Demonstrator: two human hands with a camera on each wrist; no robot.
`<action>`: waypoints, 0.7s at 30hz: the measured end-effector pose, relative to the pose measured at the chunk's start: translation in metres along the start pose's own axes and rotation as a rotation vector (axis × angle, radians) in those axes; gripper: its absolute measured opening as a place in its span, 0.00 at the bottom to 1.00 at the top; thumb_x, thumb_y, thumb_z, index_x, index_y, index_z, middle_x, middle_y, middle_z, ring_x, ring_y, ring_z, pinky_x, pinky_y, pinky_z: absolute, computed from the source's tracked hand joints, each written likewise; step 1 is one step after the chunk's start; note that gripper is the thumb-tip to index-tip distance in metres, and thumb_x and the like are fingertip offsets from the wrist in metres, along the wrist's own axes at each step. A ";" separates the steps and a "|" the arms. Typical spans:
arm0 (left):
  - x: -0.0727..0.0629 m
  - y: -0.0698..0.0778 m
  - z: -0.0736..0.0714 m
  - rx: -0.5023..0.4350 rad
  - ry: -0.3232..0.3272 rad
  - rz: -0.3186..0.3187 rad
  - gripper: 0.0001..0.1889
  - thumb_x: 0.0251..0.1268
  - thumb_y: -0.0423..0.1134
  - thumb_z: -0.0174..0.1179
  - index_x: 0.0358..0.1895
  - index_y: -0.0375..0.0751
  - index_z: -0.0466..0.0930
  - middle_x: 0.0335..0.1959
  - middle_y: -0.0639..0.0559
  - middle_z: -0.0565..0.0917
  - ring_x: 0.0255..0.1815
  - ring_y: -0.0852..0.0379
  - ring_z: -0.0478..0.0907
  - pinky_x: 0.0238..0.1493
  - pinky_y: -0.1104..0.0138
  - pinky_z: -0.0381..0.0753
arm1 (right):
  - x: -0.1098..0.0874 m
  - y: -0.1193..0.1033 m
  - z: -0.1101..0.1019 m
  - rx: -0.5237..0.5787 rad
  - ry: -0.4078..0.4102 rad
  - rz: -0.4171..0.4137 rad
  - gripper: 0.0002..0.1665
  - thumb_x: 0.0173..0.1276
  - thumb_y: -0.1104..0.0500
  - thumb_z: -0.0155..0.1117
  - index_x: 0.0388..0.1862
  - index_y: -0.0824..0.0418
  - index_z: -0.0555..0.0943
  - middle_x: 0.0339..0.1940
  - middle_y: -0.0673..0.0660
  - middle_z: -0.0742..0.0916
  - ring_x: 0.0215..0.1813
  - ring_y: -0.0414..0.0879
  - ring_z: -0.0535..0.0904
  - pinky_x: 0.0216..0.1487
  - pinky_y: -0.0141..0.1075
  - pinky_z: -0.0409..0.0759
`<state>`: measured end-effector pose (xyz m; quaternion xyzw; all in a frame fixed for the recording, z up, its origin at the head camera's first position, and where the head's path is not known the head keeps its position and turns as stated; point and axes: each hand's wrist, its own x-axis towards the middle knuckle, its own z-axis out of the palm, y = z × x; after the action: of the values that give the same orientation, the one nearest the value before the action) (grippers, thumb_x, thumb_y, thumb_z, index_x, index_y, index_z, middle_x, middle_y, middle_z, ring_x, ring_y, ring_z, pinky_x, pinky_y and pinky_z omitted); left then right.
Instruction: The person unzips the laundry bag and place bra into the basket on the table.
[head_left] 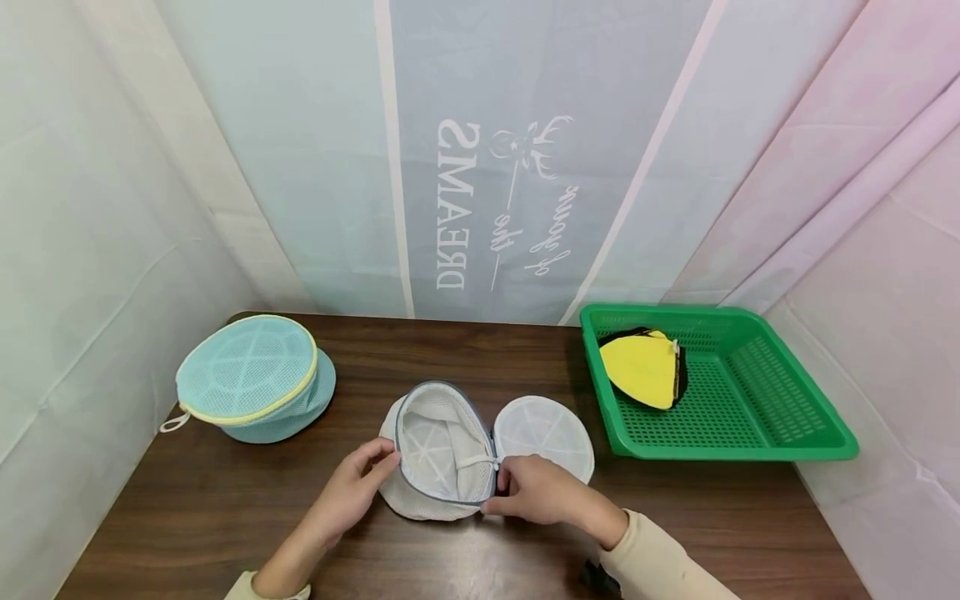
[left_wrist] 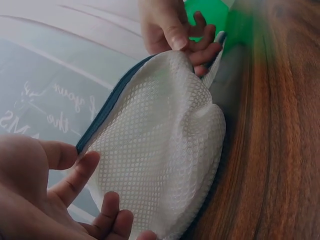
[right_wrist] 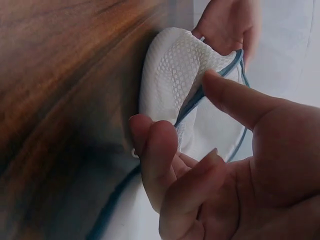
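Observation:
A white mesh laundry bag (head_left: 431, 507) with a dark blue zipper edge sits unzipped on the table, its mouth facing up. Its round mesh lid (head_left: 546, 427) is folded out flat to the right. My left hand (head_left: 351, 492) pinches the left part of the rim between thumb and index finger, as the left wrist view (left_wrist: 65, 185) shows. On the opposite side my right hand (head_left: 546, 492) holds the rim near the hinge, thumb on the blue zipper edge (right_wrist: 192, 102) and fingers curled below. A white pull strap (head_left: 477, 460) lies across the opening.
A light blue mesh laundry bag (head_left: 251, 367) with yellow trim stands at the back left of the brown wooden table (head_left: 450, 342). At the right is a green plastic basket (head_left: 817, 400) with a yellow and black zipped bag (head_left: 641, 367) in it. Fabric curtains hang behind.

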<state>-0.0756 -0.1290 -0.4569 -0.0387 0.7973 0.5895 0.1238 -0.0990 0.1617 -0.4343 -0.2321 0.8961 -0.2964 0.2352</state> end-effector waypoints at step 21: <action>-0.002 -0.018 0.000 0.183 -0.057 0.313 0.50 0.64 0.46 0.71 0.78 0.29 0.48 0.77 0.26 0.49 0.77 0.25 0.46 0.70 0.30 0.52 | -0.001 0.000 0.013 0.009 -0.002 0.040 0.28 0.60 0.38 0.76 0.38 0.58 0.76 0.21 0.43 0.79 0.23 0.34 0.72 0.27 0.32 0.72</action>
<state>-0.0697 -0.1344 -0.4735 0.1139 0.8402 0.5272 0.0561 -0.0906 0.1566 -0.4431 -0.2132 0.8990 -0.2956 0.2430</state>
